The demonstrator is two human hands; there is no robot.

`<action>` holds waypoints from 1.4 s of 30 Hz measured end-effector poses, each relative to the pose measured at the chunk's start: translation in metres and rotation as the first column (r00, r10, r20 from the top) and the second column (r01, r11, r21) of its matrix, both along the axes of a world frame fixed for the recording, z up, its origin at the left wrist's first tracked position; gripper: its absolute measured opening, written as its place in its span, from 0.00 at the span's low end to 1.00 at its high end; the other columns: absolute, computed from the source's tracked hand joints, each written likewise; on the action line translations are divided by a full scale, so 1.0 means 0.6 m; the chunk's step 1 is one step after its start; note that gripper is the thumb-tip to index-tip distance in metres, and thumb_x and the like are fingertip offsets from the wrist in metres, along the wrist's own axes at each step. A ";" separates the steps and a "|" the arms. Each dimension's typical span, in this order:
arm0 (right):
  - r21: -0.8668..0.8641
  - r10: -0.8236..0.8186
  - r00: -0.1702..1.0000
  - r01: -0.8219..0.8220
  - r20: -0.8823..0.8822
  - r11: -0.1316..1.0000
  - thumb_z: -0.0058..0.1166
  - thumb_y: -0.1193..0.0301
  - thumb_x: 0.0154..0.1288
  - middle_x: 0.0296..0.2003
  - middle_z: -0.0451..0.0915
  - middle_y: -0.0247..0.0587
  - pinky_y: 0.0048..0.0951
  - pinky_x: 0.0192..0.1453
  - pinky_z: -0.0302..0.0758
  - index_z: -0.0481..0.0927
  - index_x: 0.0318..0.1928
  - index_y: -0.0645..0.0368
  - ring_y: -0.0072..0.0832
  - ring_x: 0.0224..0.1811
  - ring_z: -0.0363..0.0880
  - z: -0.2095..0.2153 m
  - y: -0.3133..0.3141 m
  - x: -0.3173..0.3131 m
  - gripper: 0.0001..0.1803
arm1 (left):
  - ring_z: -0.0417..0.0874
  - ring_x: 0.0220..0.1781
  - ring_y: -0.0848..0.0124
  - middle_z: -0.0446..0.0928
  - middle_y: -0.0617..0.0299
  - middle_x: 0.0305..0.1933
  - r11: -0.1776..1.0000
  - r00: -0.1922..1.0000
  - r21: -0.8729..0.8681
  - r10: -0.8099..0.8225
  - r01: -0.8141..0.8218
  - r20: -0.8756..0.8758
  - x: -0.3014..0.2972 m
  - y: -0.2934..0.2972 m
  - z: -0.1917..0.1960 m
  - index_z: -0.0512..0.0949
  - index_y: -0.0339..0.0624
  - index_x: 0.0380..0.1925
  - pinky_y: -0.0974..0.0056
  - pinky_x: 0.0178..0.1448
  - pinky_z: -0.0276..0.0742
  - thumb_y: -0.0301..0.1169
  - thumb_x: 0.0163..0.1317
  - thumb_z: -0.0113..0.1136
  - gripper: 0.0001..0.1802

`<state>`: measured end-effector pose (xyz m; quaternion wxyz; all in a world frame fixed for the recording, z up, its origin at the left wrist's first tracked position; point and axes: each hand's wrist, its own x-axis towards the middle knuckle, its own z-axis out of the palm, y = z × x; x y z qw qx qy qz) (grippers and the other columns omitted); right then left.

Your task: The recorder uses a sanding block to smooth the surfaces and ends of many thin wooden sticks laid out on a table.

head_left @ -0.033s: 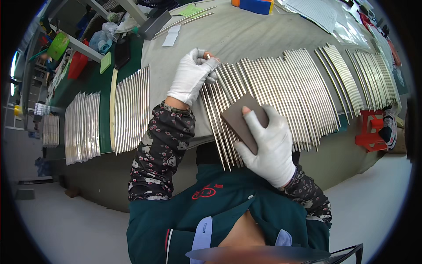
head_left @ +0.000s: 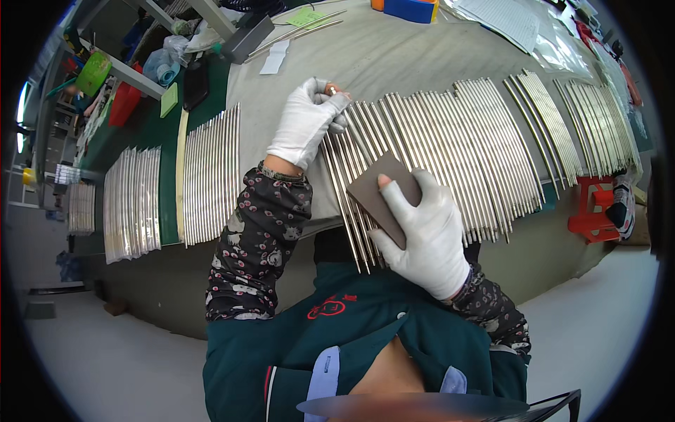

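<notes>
My left hand (head_left: 304,123), in a white glove with bare fingertips, is closed around the far end of a thin silver metal rod (head_left: 333,91). Its tip pokes out between thumb and fingers. In my right hand (head_left: 432,235), also gloved, is a flat grey-brown rectangular block (head_left: 371,199), gripped by thumb and fingers and lying tilted across the rods. Below the block and to its right spreads a wide row of silver rods (head_left: 464,155), side by side on the grey cloth. The block and the left hand hide parts of the rods beneath them.
More rods (head_left: 213,176) lie to the left beside a pale wooden strip (head_left: 181,176), with plastic-wrapped rods (head_left: 133,200) farther left. Bundles (head_left: 548,126) sit at the right. A dark grey block (head_left: 246,39) and white paper slip (head_left: 275,58) are at the back. A red stool (head_left: 592,211) stands right.
My right hand and the block have shifted slightly to the left over the rods. The left hand stays in place on the rod end.
</notes>
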<state>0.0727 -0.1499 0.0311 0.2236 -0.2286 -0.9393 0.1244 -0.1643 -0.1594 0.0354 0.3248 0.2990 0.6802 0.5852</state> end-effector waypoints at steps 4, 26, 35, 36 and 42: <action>0.244 -0.226 0.973 0.230 -0.045 0.942 0.66 0.60 0.48 0.49 0.68 0.57 0.40 0.40 0.73 0.73 0.59 0.51 0.43 0.37 0.73 -0.010 0.057 -0.005 0.35 | 0.75 0.21 0.83 0.76 0.66 0.27 1.000 1.000 0.005 0.009 -0.009 0.003 -0.003 -0.001 -0.007 0.73 0.38 0.39 0.78 0.25 0.73 0.29 0.65 0.61 0.09; 0.166 -0.170 0.985 0.165 0.018 0.972 0.67 0.60 0.47 0.50 0.67 0.58 0.41 0.43 0.72 0.73 0.59 0.52 0.46 0.41 0.71 -0.004 0.058 0.002 0.35 | 0.75 0.22 0.82 0.75 0.66 0.26 0.998 0.999 0.045 0.034 -0.035 0.024 -0.001 -0.001 -0.009 0.72 0.38 0.38 0.78 0.25 0.73 0.30 0.64 0.62 0.10; 0.050 0.078 0.997 -0.078 -0.001 0.996 0.65 0.62 0.49 0.48 0.69 0.59 0.42 0.43 0.72 0.75 0.57 0.55 0.45 0.39 0.72 0.023 0.024 -0.003 0.33 | 0.75 0.21 0.83 0.75 0.67 0.27 0.998 0.999 0.048 0.035 -0.036 0.012 0.001 -0.004 -0.005 0.72 0.38 0.39 0.79 0.25 0.73 0.30 0.64 0.62 0.10; 0.046 0.091 0.996 -0.092 0.014 0.995 0.66 0.62 0.48 0.48 0.69 0.59 0.43 0.43 0.72 0.75 0.57 0.55 0.45 0.40 0.72 0.011 0.021 -0.008 0.33 | 0.75 0.21 0.83 0.75 0.67 0.27 0.998 1.000 0.061 0.021 -0.020 -0.002 0.001 -0.002 -0.002 0.72 0.39 0.39 0.79 0.25 0.73 0.30 0.64 0.63 0.10; 0.104 0.006 0.999 -0.001 -0.045 0.995 0.65 0.63 0.48 0.48 0.69 0.58 0.41 0.42 0.73 0.75 0.57 0.54 0.45 0.39 0.73 0.017 0.034 -0.018 0.33 | 0.75 0.21 0.83 0.75 0.68 0.27 0.999 1.000 0.038 0.021 -0.021 0.004 0.003 0.002 -0.003 0.72 0.39 0.39 0.79 0.25 0.73 0.29 0.64 0.62 0.10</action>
